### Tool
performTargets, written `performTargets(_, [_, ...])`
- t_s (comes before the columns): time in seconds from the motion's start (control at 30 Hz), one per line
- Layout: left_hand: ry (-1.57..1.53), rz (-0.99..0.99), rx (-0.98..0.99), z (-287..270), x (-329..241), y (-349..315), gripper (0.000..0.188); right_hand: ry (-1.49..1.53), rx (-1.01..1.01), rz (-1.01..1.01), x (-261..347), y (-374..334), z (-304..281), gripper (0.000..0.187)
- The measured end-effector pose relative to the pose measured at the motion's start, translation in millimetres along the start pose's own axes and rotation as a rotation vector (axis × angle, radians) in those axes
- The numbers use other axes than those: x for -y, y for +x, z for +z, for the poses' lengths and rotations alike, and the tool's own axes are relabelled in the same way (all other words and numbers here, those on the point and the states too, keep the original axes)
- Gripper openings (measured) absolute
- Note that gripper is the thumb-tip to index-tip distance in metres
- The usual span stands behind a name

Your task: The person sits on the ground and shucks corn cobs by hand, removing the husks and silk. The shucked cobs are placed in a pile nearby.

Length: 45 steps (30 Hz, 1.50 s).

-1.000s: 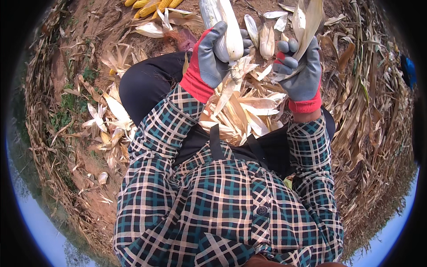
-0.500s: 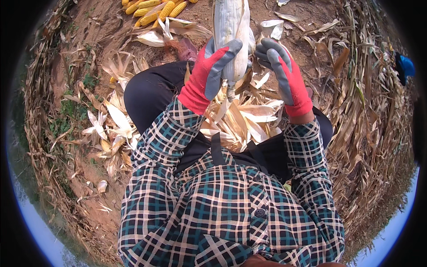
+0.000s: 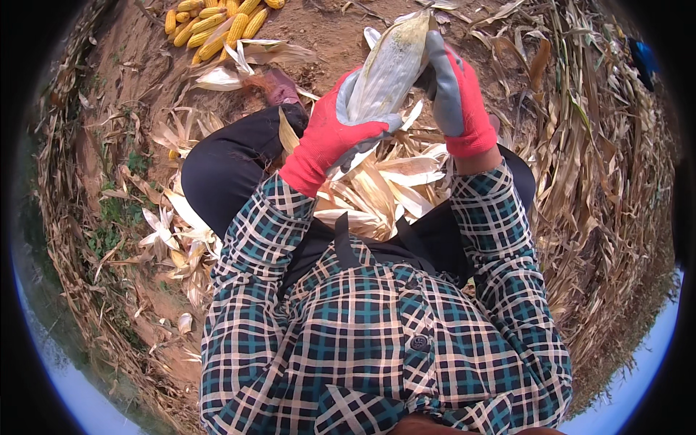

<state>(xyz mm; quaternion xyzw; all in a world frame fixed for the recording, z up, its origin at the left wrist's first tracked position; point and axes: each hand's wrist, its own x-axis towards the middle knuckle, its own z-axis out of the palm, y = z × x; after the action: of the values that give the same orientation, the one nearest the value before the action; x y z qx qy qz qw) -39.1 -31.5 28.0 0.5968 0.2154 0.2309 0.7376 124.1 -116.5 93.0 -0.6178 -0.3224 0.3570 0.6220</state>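
An unpeeled ear of corn (image 3: 391,69), in pale dry husk with grey specks, is held up in front of me, its tip leaning to the far right. My left hand (image 3: 348,127), in a red and grey work glove, is wrapped round its lower part, with the thumb across the front. My right hand (image 3: 455,94), gloved alike, is closed at the ear's right side near the tip; its fingertips are partly hidden. Below the hands, a heap of stripped husks (image 3: 384,188) lies between my legs.
Several bare yellow cobs (image 3: 210,29) are piled on the soil at the far left. Loose husks (image 3: 192,232) lie beside my left knee (image 3: 225,156). Dry corn stalks (image 3: 580,181) cover the ground on the right, with a blue object (image 3: 643,64) at their far edge.
The ear has come closer and tilted, so its tip now shows and leans right. My left hand has turned round the lower part; my right hand has moved up beside the tip.
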Motion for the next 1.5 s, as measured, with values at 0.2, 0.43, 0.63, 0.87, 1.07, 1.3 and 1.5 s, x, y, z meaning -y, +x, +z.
performTargets(0.2, [0.152, 0.082, 0.066, 0.9, -11.6, -0.9, 0.085, 0.101, -0.047, -0.05, -17.6, 3.1, -11.7, 0.027])
performTargets(0.43, [0.176, 0.07, 0.209, -3.7, -9.2, -3.3, 0.085, 0.033, 0.006, -0.074, -9.2, -1.7, -24.5, 0.022])
performTargets(0.63, [0.179, 0.101, 0.322, -2.3, -18.1, -4.4, 0.09, 0.148, 0.173, -0.332, -39.3, -2.4, -28.8, 0.019])
performTargets(0.87, [0.017, 0.296, 0.083, -6.4, 0.6, 7.6, 0.103, 0.895, 0.226, 0.139, -51.9, -5.2, -10.3, 0.026])
performTargets(1.07, [0.239, 0.235, -0.252, 0.1, 4.6, -1.5, 0.087, 1.213, 0.304, 0.332, -66.1, -8.6, 13.1, 0.036])
performTargets(1.3, [-0.551, 0.049, -0.31, -9.4, 5.8, 1.4, 0.037, 1.051, 0.336, 0.219, -47.4, -6.2, 0.4, 0.031])
performTargets(1.5, [-0.662, 0.161, -0.54, -36.3, -8.8, 22.7, 0.045, 0.773, 0.214, 0.033, -23.2, 2.9, -35.9, 0.036])
